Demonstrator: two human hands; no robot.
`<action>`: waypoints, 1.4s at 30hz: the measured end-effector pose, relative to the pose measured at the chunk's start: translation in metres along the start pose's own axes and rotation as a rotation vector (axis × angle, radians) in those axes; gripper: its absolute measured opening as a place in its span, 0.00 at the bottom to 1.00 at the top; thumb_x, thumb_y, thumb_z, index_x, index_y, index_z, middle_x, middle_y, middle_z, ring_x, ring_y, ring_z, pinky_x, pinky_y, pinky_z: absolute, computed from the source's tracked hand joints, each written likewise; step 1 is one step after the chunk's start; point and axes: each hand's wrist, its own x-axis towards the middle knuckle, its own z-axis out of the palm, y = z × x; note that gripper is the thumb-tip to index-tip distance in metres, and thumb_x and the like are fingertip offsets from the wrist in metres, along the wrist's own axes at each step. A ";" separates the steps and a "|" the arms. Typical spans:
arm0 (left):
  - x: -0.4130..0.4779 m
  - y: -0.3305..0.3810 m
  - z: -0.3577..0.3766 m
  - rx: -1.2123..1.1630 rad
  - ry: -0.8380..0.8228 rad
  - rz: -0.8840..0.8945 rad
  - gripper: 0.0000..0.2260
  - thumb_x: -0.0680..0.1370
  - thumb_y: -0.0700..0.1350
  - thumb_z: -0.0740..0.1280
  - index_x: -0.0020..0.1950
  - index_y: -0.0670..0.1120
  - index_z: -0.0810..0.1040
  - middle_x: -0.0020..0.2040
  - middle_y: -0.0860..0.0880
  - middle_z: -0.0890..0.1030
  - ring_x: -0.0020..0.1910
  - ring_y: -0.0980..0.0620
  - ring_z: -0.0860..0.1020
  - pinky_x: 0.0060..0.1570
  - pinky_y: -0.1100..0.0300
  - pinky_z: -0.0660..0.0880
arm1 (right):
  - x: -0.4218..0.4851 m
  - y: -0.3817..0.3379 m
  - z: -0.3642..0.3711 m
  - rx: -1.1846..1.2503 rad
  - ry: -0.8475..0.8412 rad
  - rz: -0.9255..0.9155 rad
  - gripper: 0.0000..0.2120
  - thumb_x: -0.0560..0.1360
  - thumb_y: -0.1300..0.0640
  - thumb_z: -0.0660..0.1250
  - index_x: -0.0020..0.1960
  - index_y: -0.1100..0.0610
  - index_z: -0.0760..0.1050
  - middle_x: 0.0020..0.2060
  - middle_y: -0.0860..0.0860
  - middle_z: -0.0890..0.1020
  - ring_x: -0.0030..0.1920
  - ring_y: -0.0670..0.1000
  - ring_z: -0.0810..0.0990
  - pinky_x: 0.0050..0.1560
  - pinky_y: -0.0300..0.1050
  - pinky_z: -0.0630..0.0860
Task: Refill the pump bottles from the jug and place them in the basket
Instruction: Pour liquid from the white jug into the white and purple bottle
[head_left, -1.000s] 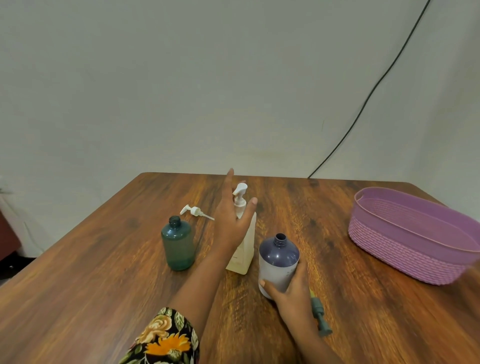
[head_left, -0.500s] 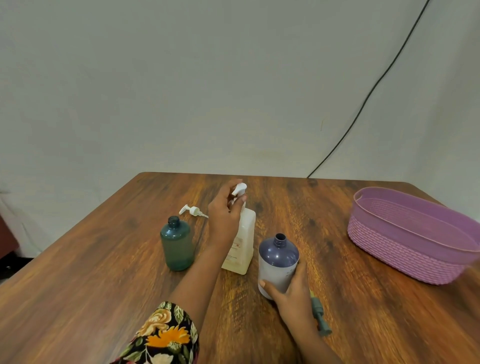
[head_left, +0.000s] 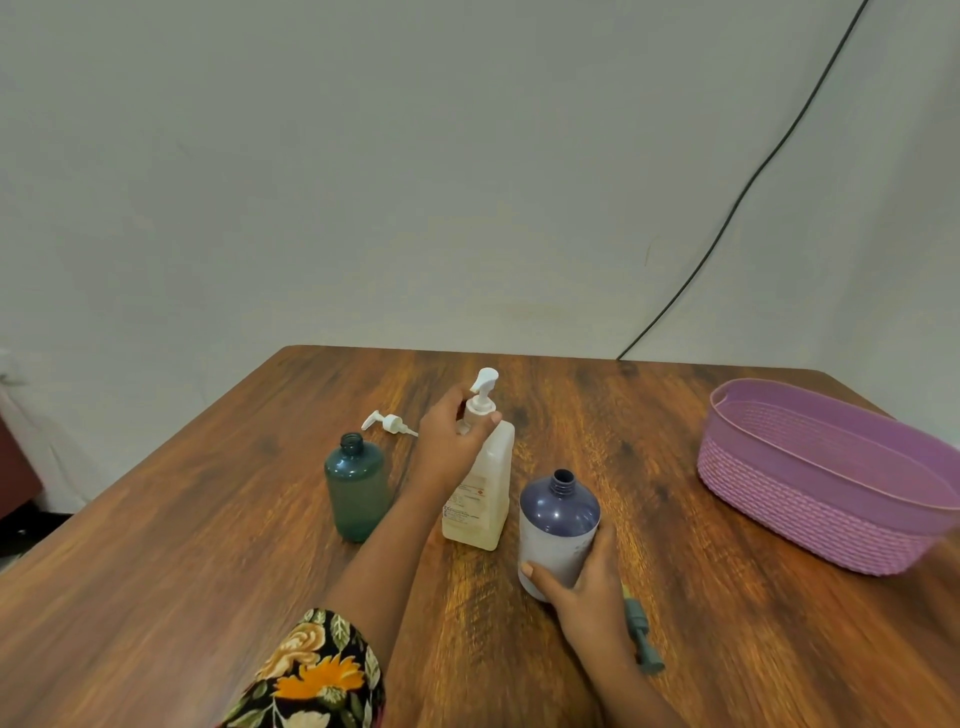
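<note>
A pale cream jug (head_left: 480, 499) with a white pump top stands mid-table. My left hand (head_left: 452, 441) grips its neck just below the pump. To its right stands a purple bottle (head_left: 558, 525) with an open neck; my right hand (head_left: 584, 582) holds its lower body from the near side. A teal bottle (head_left: 357, 488), also uncapped, stands left of the jug. A white pump head (head_left: 387, 422) lies behind the teal bottle. A grey pump head (head_left: 641, 631) lies by my right wrist, partly hidden. The pink basket (head_left: 810, 514) sits at the right.
The wooden table (head_left: 182, 545) has its far edge against a pale wall, with its left edge falling away. A black cable (head_left: 727, 223) runs down the wall to the table's back edge.
My left hand, open above the jug a second ago, has come down and closed round the jug's neck. The right hand has kept hold of the purple bottle.
</note>
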 end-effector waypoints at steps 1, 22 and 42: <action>0.001 0.001 -0.001 -0.039 -0.013 0.010 0.13 0.74 0.49 0.67 0.58 0.49 0.73 0.50 0.54 0.78 0.53 0.53 0.76 0.43 0.66 0.71 | 0.000 0.000 0.000 0.001 0.000 0.003 0.41 0.65 0.61 0.76 0.71 0.56 0.58 0.64 0.49 0.69 0.63 0.48 0.68 0.59 0.39 0.66; 0.011 0.014 -0.001 -0.429 -0.140 0.043 0.09 0.69 0.52 0.68 0.48 0.52 0.75 0.42 0.49 0.75 0.42 0.51 0.74 0.43 0.57 0.72 | 0.001 -0.002 0.000 0.010 -0.005 0.015 0.42 0.64 0.60 0.77 0.71 0.56 0.58 0.64 0.48 0.69 0.62 0.46 0.68 0.59 0.38 0.66; 0.022 0.026 0.016 -0.265 0.085 -0.047 0.15 0.71 0.58 0.66 0.37 0.48 0.70 0.32 0.51 0.74 0.32 0.54 0.73 0.37 0.56 0.72 | 0.027 -0.030 -0.015 -0.092 -0.038 -0.068 0.42 0.62 0.55 0.78 0.69 0.52 0.59 0.61 0.48 0.70 0.59 0.49 0.71 0.54 0.45 0.72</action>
